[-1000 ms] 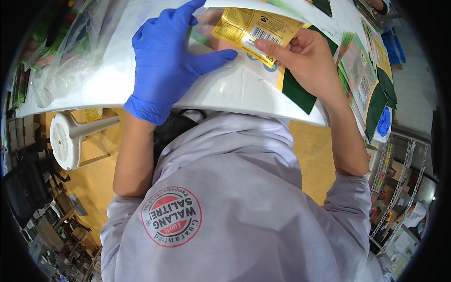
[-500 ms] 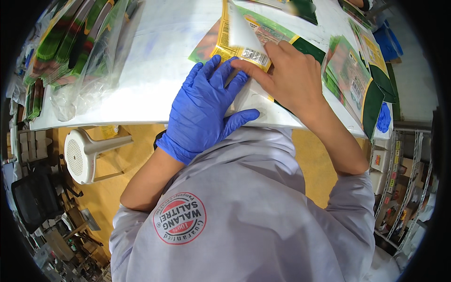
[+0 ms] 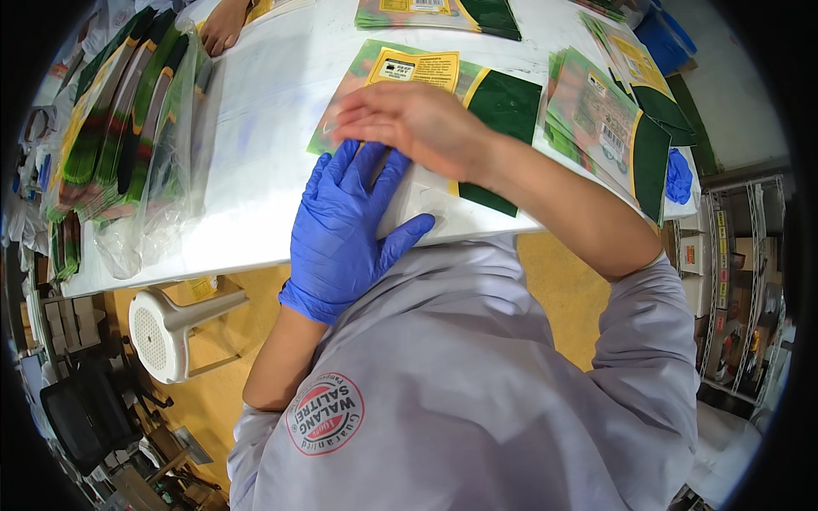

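A flat green plastic pouch [image 3: 504, 115] with a dark green end lies on the table in front of me. On it is a yellow printed label [image 3: 436, 68], its lower part hidden under my right hand. My bare right hand [image 3: 426, 128] is held over the label with its fingers stretched out to the left, slightly blurred. In its blue glove, my left hand [image 3: 341, 217] lies with fingers spread at the pouch's near edge, its fingertips just below the right hand. Neither hand grips anything visible.
Stacked pouches [image 3: 596, 128] lie to the right, more pouches [image 3: 434, 15] at the far side. A clear bag of bundled pouches [image 3: 128, 111] stands at left. Another person's hand [image 3: 223, 27] shows at the far left. A crumpled blue glove [image 3: 678, 176] lies at the right edge; a white stool [image 3: 158, 332] stands below.
The label's raised, folded-back part now lies down on the pouch. My right hand has let go of it and moved left across it, fingers straightened. Another person's hand has appeared.
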The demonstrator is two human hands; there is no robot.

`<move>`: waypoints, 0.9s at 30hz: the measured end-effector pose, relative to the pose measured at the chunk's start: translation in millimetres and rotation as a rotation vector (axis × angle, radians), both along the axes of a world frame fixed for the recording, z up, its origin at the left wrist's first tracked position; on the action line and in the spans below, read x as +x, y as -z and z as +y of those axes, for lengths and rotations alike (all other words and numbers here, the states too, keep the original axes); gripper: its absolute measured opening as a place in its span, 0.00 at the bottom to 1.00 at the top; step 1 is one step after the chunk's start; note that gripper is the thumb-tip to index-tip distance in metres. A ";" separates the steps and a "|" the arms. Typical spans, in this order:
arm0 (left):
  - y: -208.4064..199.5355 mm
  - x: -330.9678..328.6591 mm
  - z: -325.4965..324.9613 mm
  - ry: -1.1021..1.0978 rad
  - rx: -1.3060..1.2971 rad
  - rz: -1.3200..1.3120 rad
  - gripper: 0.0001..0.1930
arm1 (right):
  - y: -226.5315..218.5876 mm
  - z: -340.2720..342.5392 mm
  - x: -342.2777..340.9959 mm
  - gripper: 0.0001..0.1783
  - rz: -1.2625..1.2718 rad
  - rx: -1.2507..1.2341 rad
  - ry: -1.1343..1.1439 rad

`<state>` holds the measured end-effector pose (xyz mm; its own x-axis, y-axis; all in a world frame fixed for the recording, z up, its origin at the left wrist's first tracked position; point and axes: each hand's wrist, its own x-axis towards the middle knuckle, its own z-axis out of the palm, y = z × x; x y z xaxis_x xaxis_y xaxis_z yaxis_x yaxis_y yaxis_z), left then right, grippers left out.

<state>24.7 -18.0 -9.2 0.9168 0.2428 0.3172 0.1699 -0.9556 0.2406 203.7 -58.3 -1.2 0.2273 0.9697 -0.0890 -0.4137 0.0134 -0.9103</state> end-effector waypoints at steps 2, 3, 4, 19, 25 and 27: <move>2.1 -0.6 1.2 0.009 -0.015 -0.013 0.37 | 5.8 9.5 31.9 0.23 0.014 -0.084 0.182; 2.9 -1.3 2.1 0.014 -0.015 -0.027 0.37 | 7.6 15.1 51.3 0.22 0.027 -0.128 0.267; 1.1 -1.0 2.8 0.025 -0.008 -0.046 0.37 | 2.5 16.8 68.4 0.20 -0.002 -0.150 0.319; -2.8 -3.1 2.3 0.018 -0.019 0.033 0.35 | -5.7 13.7 65.9 0.16 -0.362 -0.153 -0.181; -2.2 -7.7 5.0 0.048 -0.016 -0.026 0.34 | 4.4 80.9 94.2 0.16 -0.339 -0.190 0.005; -2.2 -5.8 5.7 0.046 -0.009 -0.008 0.35 | 10.2 90.3 100.8 0.17 -0.367 -0.131 0.087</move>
<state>18.8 -12.2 -7.0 0.9246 0.2030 0.3223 0.1234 -0.9602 0.2506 304.5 32.0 -11.3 0.3480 0.9312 -0.1086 -0.0629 -0.0924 -0.9937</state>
